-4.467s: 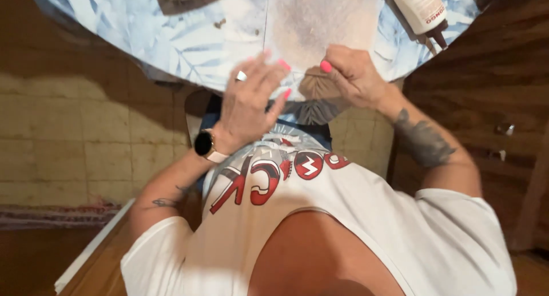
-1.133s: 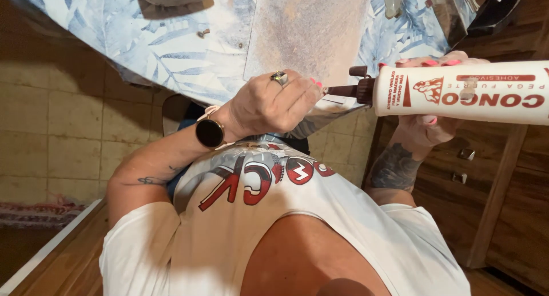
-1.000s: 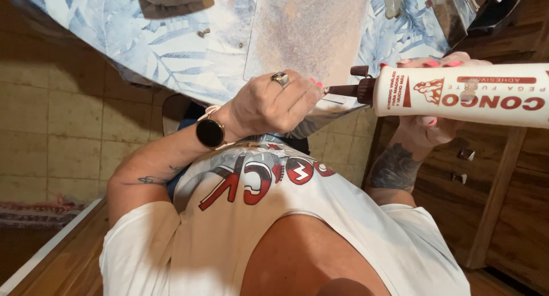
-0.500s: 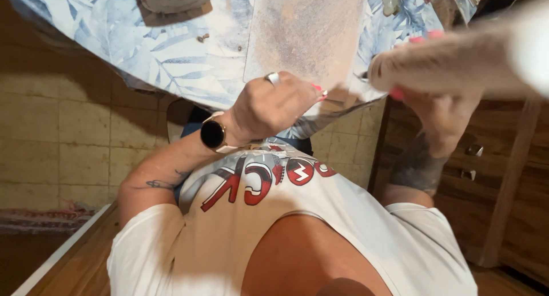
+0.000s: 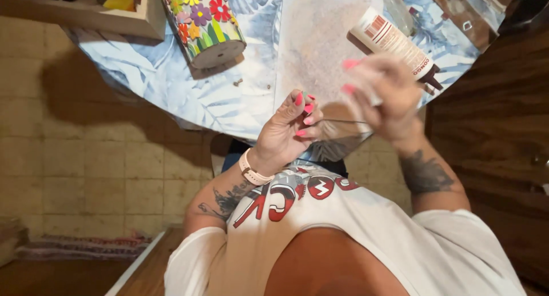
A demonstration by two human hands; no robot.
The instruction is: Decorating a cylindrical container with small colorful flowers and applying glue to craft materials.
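Small thin flat piece (image 5: pixel 337 114), brownish, sits at near edge of pale speckled sheet (image 5: pixel 320 50). Your left hand (image 5: pixel 289 130) pinches it, fingertips closed on its near end. Your right hand (image 5: pixel 384 96) is blurred, fingers curled above it; contents cannot tell. Keep pinch light, piece flat against sheet. White tube with brown cap (image 5: pixel 400 44) lies beyond sheet; flowered cylinder (image 5: pixel 203 21) left of it.

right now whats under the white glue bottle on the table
The white glue bottle lies on a pale speckled sheet, which rests on the blue leaf-print tablecloth. The bottle's dark nozzle end overhangs onto the cloth. The blurred right hand covers the sheet's near corner.
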